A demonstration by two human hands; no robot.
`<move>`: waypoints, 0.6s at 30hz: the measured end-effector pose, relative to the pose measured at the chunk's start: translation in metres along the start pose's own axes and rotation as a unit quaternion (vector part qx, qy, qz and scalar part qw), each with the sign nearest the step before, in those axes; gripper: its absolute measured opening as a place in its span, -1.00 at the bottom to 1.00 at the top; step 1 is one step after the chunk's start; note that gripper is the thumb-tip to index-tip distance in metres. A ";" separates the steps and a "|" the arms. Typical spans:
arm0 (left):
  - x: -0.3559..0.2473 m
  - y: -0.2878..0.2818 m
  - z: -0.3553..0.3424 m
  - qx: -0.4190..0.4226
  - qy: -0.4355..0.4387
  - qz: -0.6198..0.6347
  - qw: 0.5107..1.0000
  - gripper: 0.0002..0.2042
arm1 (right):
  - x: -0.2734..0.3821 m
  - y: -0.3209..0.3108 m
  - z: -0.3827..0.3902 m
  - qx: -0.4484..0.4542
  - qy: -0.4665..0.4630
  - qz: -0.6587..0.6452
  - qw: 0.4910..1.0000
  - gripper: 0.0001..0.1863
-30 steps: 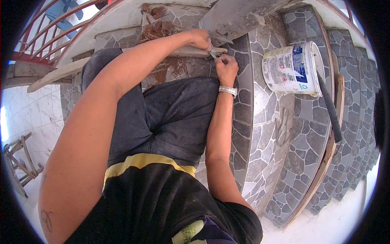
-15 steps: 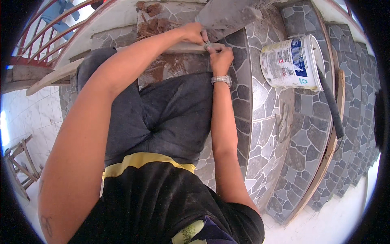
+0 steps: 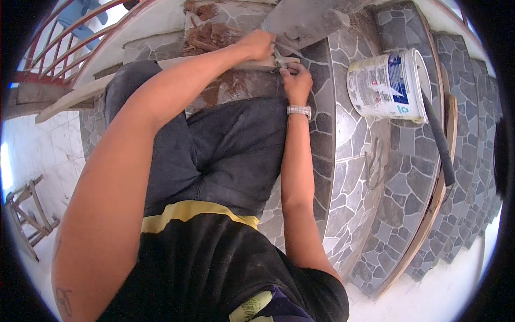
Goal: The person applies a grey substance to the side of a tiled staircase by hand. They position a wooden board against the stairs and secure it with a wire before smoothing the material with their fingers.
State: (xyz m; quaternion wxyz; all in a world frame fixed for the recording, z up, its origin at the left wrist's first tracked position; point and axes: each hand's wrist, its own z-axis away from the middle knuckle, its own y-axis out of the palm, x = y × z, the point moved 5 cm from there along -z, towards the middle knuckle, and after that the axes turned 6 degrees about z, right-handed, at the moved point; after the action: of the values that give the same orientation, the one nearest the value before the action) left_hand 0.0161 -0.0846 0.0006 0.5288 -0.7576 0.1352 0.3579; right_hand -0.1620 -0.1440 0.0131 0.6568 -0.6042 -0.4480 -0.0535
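Note:
A long wooden bar (image 3: 257, 65) runs across in front of my knees, over the stone-patterned tile floor. At its right end, by the foot of a broad grey dusty board (image 3: 306, 24), is a thin, pale, cord-like strip (image 3: 279, 55). My left hand (image 3: 259, 44) is closed in a pinch on the strip from the far left side. Nearer and to the right, my right hand (image 3: 298, 83) has thumb and fingertips pressed together at the strip's lower part, against the bar end. The strip's exact kind and how it loops are too small to tell.
A white bucket (image 3: 375, 88) lies tilted on the step at right, a dark-handled tool (image 3: 440, 142) sticking out of it. A long wooden plank (image 3: 424, 225) follows the steps. Reddish-brown debris (image 3: 212, 35) lies beyond the bar. Railings (image 3: 64, 45) stand at far left.
Both hands have shifted slightly to the right in view. My right hand has moved slightly down, a little farther from the left, and more of the strip shows between them.

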 end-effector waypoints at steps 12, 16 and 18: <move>-0.010 -0.005 0.006 0.050 0.058 0.106 0.991 -0.82 | -0.019 0.000 -0.013 -0.033 0.017 0.010 0.999 -0.78; -0.005 0.002 0.007 0.052 0.050 0.040 0.997 -0.82 | -0.006 0.003 -0.013 0.024 0.087 0.094 0.992 -0.61; -0.010 0.005 0.007 0.048 0.023 0.048 0.997 -0.86 | -0.014 0.010 -0.017 0.049 0.115 0.078 0.989 -0.57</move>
State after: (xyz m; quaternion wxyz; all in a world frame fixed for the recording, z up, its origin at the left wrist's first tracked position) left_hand 0.0036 -0.0822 0.0030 0.5436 -0.7318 0.2010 0.3585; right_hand -0.1554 -0.1620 -0.0010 0.7346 -0.5945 -0.3233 -0.0491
